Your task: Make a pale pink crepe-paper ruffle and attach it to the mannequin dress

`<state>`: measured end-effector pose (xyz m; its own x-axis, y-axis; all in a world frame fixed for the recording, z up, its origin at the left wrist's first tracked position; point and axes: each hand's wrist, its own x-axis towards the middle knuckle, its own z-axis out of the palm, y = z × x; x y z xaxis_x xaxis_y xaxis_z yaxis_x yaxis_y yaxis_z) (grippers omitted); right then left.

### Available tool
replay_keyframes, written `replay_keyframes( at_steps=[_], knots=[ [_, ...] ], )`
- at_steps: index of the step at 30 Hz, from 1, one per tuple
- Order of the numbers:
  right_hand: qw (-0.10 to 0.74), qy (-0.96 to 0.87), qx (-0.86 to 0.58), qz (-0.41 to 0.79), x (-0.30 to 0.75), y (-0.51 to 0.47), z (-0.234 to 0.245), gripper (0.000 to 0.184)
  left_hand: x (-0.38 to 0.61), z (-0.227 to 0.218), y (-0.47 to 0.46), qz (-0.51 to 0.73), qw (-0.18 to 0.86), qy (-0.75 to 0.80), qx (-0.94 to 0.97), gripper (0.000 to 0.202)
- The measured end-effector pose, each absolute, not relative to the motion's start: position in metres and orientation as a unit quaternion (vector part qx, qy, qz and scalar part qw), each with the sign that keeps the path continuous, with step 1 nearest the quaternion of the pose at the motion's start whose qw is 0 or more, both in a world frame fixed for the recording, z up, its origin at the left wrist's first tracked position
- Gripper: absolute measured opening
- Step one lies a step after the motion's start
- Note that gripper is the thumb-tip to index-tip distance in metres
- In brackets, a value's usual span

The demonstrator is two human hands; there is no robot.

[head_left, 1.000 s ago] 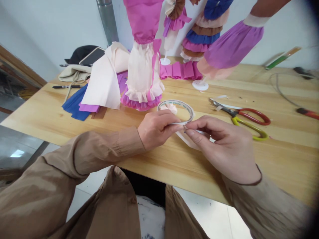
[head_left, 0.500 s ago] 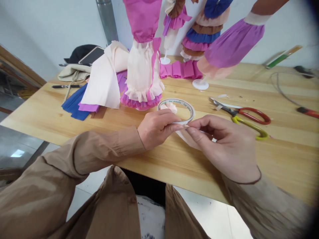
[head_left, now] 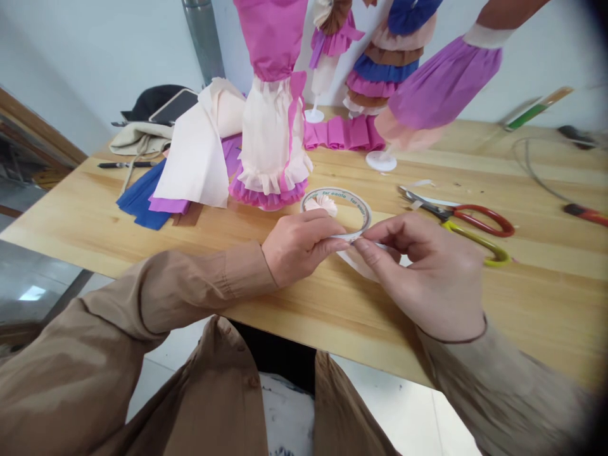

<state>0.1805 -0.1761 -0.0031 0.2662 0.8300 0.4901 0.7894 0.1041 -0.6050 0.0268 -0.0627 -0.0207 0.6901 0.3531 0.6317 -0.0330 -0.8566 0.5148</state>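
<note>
My left hand (head_left: 299, 246) is closed on a roll of tape (head_left: 365, 214) with green lettering inside its ring, held over the table. Fingertips of my right hand (head_left: 430, 272) pinch at the near edge of the roll, close to my left thumb. What lies between them is too small to make out; it may be the tape's end. A pale strip (head_left: 358, 263) hangs below the fingers, partly hidden by my right hand. Through the ring shows a small gathered piece of cream paper (head_left: 325, 204).
Scissors (head_left: 456, 218) with red and yellow handles lie to the right. A doll form in a pink and cream dress (head_left: 270, 136) stands ahead, with other dressed stands behind. Folded sheets of coloured paper (head_left: 197, 164) lie at left. A pleated magenta strip (head_left: 344, 133) lies at the back.
My right hand has shifted slightly left and up, its fingers still pinched near the roll. The left hand and the tape roll hold almost the same place.
</note>
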Motion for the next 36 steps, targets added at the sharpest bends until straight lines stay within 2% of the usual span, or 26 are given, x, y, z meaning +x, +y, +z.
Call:
replay_keyframes(
  at_steps=[4,8,12,15,18,21,25,28,32,36],
  knots=[
    [0.446,-0.592,-0.669,0.052,0.181,-0.175,-0.004,0.007,0.028,-0.021,-0.062,0.397,0.241,0.074,0.882,0.021],
    [0.431,-0.603,-0.669,0.057,0.180,-0.175,-0.003,0.016,0.028,-0.022,-0.062,0.387,0.234,0.070,0.889,0.024],
    [0.423,-0.613,-0.661,0.091,0.179,-0.174,-0.002,0.011,0.027,-0.022,-0.060,0.356,0.220,0.073,0.905,0.031],
    [0.447,-0.590,-0.659,0.132,0.181,-0.173,-0.003,0.006,0.026,-0.018,-0.061,0.372,0.234,0.082,0.895,0.026],
    [0.497,-0.549,-0.650,0.172,0.186,-0.170,-0.003,0.004,0.025,-0.012,-0.065,0.424,0.268,0.101,0.859,0.035],
    [0.545,-0.505,-0.637,0.203,0.190,-0.168,0.000,0.004,0.025,-0.007,-0.066,0.431,0.365,0.179,0.806,0.030],
    [0.562,-0.491,-0.632,0.210,0.190,-0.166,0.003,0.005,0.028,-0.004,-0.064,0.228,0.593,0.247,0.731,0.048],
    [0.554,-0.502,-0.627,0.218,0.188,-0.166,0.002,0.005,0.031,-0.004,-0.064,0.137,0.700,0.223,0.665,0.045],
    [0.555,-0.511,-0.622,0.209,0.189,-0.166,-0.001,0.005,0.033,-0.007,-0.068,0.156,0.762,0.218,0.590,0.033],
    [0.565,-0.497,-0.630,0.193,0.191,-0.164,-0.001,0.006,0.032,-0.008,-0.070,0.179,0.747,0.229,0.599,0.025]
  ],
)
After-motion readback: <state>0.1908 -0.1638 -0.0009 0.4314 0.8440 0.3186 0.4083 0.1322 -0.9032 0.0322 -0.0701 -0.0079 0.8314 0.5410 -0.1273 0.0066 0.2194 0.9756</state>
